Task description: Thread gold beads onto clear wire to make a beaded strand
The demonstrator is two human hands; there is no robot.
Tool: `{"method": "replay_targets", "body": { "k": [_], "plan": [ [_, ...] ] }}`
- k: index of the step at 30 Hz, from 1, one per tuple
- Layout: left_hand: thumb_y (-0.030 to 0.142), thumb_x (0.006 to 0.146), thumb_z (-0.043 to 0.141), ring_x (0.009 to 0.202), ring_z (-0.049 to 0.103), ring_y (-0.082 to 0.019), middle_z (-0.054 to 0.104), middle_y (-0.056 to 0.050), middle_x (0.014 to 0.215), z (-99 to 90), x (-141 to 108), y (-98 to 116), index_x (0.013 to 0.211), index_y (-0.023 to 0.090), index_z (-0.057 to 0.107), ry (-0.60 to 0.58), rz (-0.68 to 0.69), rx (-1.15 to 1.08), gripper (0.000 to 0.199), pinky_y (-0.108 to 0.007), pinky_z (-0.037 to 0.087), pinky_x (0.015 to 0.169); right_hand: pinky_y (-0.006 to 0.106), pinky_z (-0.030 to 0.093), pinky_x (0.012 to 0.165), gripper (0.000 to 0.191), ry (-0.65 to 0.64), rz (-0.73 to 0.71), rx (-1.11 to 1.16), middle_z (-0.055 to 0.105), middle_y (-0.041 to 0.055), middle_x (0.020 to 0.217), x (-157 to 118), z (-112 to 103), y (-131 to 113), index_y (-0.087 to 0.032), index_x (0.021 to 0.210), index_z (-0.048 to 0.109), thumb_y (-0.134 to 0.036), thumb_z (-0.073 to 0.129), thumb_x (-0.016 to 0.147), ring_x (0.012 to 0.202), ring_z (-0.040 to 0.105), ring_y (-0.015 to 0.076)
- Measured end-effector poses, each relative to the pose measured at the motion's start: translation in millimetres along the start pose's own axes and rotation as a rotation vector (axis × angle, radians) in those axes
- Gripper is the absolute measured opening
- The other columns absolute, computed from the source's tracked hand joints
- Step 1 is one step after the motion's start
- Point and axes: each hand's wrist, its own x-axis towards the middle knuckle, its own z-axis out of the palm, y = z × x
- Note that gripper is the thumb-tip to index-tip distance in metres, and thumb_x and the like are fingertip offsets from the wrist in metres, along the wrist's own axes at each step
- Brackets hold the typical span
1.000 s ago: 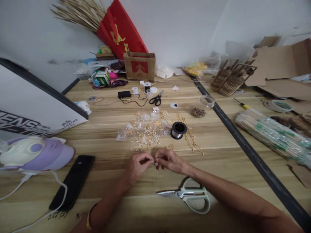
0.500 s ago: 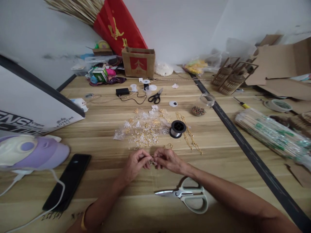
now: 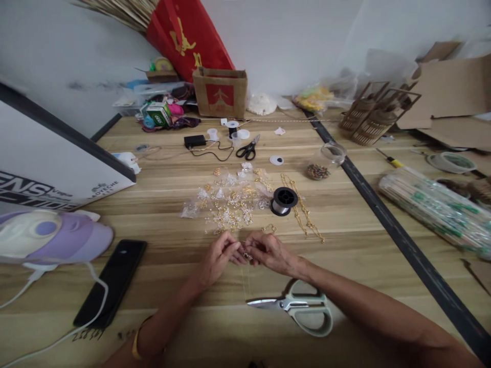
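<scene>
My left hand (image 3: 218, 258) and my right hand (image 3: 271, 253) meet above the table, thumbs and forefingers pinched. A small string of shiny beads (image 3: 247, 256) hangs at the fingertips of my right hand. My left fingers pinch at the fine thread beside it; its exact grip is too small to see. Pale thread ends (image 3: 246, 283) trail down toward me. Just beyond the hands lie loose gold and clear beads (image 3: 232, 214), a black spool of clear line (image 3: 284, 202) and a gold chain (image 3: 306, 217). Light-handled scissors (image 3: 289, 304) rest below my right wrist.
A phone (image 3: 111, 283) with a white cable and a purple-white device (image 3: 65, 237) lie at left. Farther back are black scissors (image 3: 248, 148), a jar of beads (image 3: 322, 163) and a paper bag (image 3: 220, 94). Wrapped sticks (image 3: 433, 212) lie at right.
The view has shifted slightly. My fingertips have moved a little apart, and the beads at my right fingers show more clearly.
</scene>
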Motion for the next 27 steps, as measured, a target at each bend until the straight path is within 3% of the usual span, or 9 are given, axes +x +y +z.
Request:
{"method": "replay_targets", "body": {
  "k": [8,14,21,27],
  "plan": [
    [0.050,0.084,0.050,0.050,0.065,-0.014,0.062,0.003,0.058,0.2,-1.4,-1.9,0.081,0.018,0.040,-0.047,-0.040,0.003,0.033,-0.020,0.047,0.044,0.019,0.040,0.049,0.012,0.027,-0.040,-0.116,0.057,-0.0019,0.062,-2.0,0.8,2.7,-0.017,0.084,0.052,-0.026,0.047,0.091,0.052,0.056,0.0098],
    [0.048,0.084,0.052,0.059,0.067,-0.014,0.064,0.000,0.069,-0.6,-0.9,-3.5,0.079,0.018,0.041,-0.033,0.004,-0.002,0.033,-0.024,0.052,0.054,0.019,0.040,0.050,0.015,0.025,-0.056,-0.143,0.058,-0.0010,0.064,-3.1,1.5,1.4,-0.017,0.085,0.052,-0.029,0.045,0.092,0.053,0.055,0.0096],
    [0.049,0.086,0.048,0.056,0.065,-0.013,0.062,0.000,0.069,-3.5,-2.5,-3.1,0.080,0.018,0.041,-0.024,0.017,0.047,0.033,-0.024,0.051,0.053,0.019,0.040,0.051,0.013,0.012,-0.047,-0.145,0.058,-0.0014,0.063,-4.5,0.7,-3.7,-0.018,0.084,0.051,-0.026,0.045,0.092,0.055,0.058,0.0106],
    [0.054,0.086,0.046,0.058,0.066,-0.014,0.065,-0.002,0.072,-8.8,0.1,-8.1,0.077,0.017,0.042,-0.081,-0.020,-0.035,0.038,-0.024,0.051,0.054,0.019,0.037,0.050,0.010,0.008,-0.035,-0.186,0.061,-0.0006,0.062,-4.6,0.6,-7.4,-0.017,0.082,0.050,-0.023,0.046,0.089,0.052,0.052,0.0093]
  ]
}}
